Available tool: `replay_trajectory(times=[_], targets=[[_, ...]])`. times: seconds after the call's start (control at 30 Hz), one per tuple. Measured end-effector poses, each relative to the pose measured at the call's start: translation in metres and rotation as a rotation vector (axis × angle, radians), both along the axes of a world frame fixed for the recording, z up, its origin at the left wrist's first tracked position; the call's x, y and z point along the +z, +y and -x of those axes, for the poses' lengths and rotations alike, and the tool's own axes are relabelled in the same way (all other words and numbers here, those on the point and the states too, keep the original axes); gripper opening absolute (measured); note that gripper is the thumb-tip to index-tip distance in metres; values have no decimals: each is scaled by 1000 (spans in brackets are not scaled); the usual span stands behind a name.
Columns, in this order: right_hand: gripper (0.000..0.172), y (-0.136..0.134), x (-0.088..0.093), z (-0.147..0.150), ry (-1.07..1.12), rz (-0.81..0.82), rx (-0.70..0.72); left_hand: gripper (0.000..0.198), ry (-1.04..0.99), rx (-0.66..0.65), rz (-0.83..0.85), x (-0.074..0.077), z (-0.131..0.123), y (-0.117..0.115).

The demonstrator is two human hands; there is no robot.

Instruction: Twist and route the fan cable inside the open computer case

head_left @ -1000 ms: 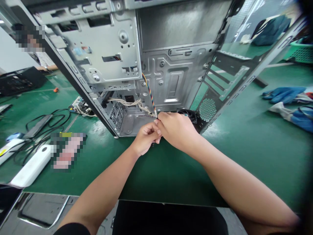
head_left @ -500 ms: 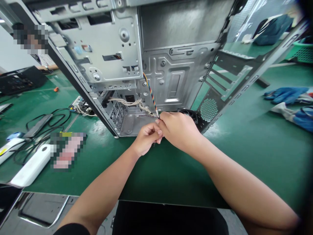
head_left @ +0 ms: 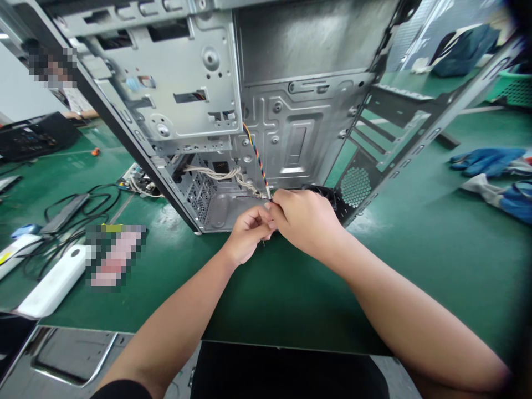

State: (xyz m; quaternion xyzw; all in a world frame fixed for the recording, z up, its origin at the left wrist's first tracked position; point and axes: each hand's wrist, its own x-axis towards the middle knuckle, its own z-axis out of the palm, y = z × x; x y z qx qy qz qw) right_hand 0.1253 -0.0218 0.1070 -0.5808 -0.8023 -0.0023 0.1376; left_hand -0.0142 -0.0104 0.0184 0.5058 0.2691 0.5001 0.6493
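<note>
An open metal computer case stands on the green table in front of me. From behind its drive bay plate a twisted multicoloured cable runs down to my hands. My right hand is closed on the lower end of this cable. Touching it at the fingertips, my left hand is pinched on something too small and hidden to make out. Both hands are at the case's lower front edge. Pale bundled wires lie inside the case behind them.
Left on the table are black cords, a white power strip and a circuit board. Blue gloves and a green basket are at the right. A black fan sits low in the case.
My left fingertips have shifted slightly against my right hand. The cable's lower end has moved very slightly to the right.
</note>
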Motion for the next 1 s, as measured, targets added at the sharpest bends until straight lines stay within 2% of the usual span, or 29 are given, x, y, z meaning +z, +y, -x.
replay_trajectory(times=[0.43, 0.67, 1.0], targets=[[29, 0, 0, 2, -52, 18, 22, 33, 15, -88, -5, -1, 2, 0], [28, -1, 1, 2, -23, 20, 19, 26, 28, -38, -21, -5, 2, 2], [29, -1, 3, 3, -54, 28, 3, 28, 68, -9, 25, -5, 1, 1]])
